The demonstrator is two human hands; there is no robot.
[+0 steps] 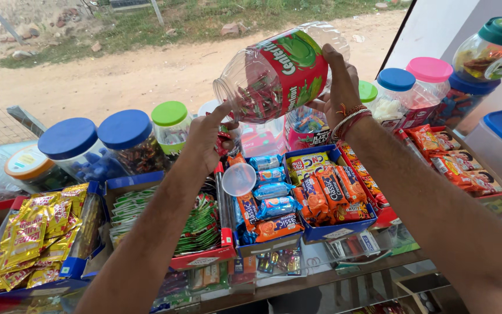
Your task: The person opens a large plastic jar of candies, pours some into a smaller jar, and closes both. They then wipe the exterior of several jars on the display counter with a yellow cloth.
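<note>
A clear plastic jar [274,72] with a red and green label is tipped on its side above the counter, mouth to the left, with small wrapped sweets piled near the opening. My right hand [339,81] grips the jar's base end. My left hand [207,136] is cupped at the open mouth, fingers touching the rim and holding a few red-wrapped sweets. The jar's clear lid [239,179] lies upturned on the boxes of biscuits below.
Blue boxes of biscuit packets [326,195] and green sachets [196,224] fill the counter, with yellow sachets [36,238] at left. Lidded jars stand behind: blue [68,139], green [169,116], pink [430,70]. Snack packets [457,163] lie at right. A dirt road runs beyond.
</note>
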